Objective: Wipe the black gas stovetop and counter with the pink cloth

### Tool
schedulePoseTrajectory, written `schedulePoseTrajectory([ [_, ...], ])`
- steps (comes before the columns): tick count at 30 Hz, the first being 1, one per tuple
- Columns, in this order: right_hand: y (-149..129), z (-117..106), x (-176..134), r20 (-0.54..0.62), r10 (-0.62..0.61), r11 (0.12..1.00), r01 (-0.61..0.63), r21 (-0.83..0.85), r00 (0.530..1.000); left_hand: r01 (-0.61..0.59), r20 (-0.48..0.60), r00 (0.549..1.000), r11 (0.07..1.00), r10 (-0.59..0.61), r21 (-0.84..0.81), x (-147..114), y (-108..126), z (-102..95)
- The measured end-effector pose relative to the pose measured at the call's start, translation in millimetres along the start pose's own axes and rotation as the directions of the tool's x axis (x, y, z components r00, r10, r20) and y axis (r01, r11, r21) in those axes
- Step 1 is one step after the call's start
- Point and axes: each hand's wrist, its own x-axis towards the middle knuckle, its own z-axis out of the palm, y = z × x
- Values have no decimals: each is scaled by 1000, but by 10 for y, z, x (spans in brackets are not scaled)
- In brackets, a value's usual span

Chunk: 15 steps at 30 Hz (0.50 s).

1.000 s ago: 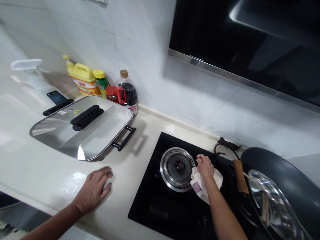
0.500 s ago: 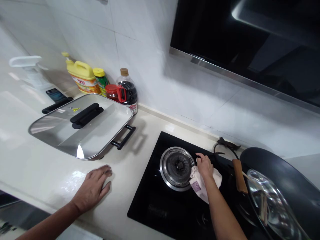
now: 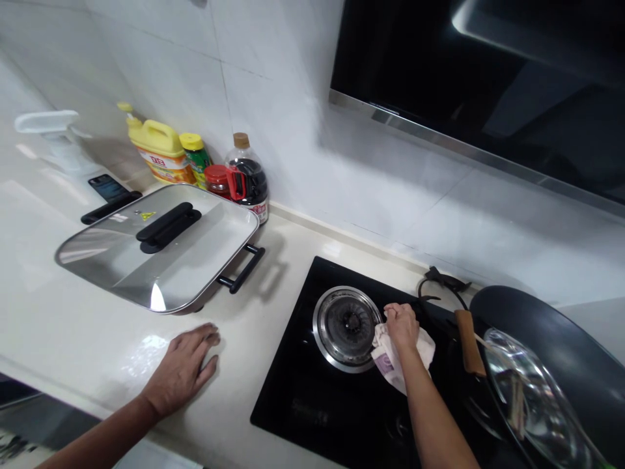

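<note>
My right hand (image 3: 403,327) grips a pale cloth (image 3: 388,365) with a purple patch, pressed on the black glass cooktop (image 3: 312,397). The hand and cloth sit at the right side of the round metal burner (image 3: 350,326). Part of the cloth is hidden under my hand and forearm. My left hand (image 3: 183,365) rests on the white countertop (image 3: 234,365) with its fingers loosely stretched and holds nothing. Just beyond it stands a rectangular electric pan with a glass lid (image 3: 195,260) and black handles.
On the cooktop's right side stands a dark wok (image 3: 551,332) with a wooden handle (image 3: 469,342) and a clear lid (image 3: 532,391). A soy sauce bottle (image 3: 252,179), a red-lidded jar (image 3: 217,179) and a yellow detergent jug (image 3: 159,150) line the wall. The range hood (image 3: 469,85) overhangs at upper right.
The fingers of my right hand have curled in slightly on the cloth, which stays almost in place. My left hand has not visibly moved.
</note>
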Motion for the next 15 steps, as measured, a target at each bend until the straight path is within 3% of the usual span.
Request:
schedulePoseTrajectory([
  [4, 156, -107, -91, -75, -12, 999, 16, 42, 997, -39, -40, 998, 999, 39, 22, 25, 19, -31],
  [6, 357, -151, -255, 5, -119, 993, 119, -3, 993, -54, -56, 997, 998, 56, 33, 33, 24, -42],
  [8, 584, -153, -491, 138, -252, 958, 267, -101, 958, -59, -64, 996, 997, 62, 41, 33, 22, -42],
  [10, 756, -107, -723, 191, -305, 915, 343, -214, 933, -66, -64, 996, 997, 69, 46, 26, 14, -34],
  [13, 810, 3, -867, 129, -263, 897, 292, -331, 956, -69, -52, 996, 996, 72, 57, 15, 2, -19],
  [15, 722, 55, -759, 78, -194, 909, 209, -361, 978, -67, -51, 996, 996, 70, 66, 12, -4, -14],
])
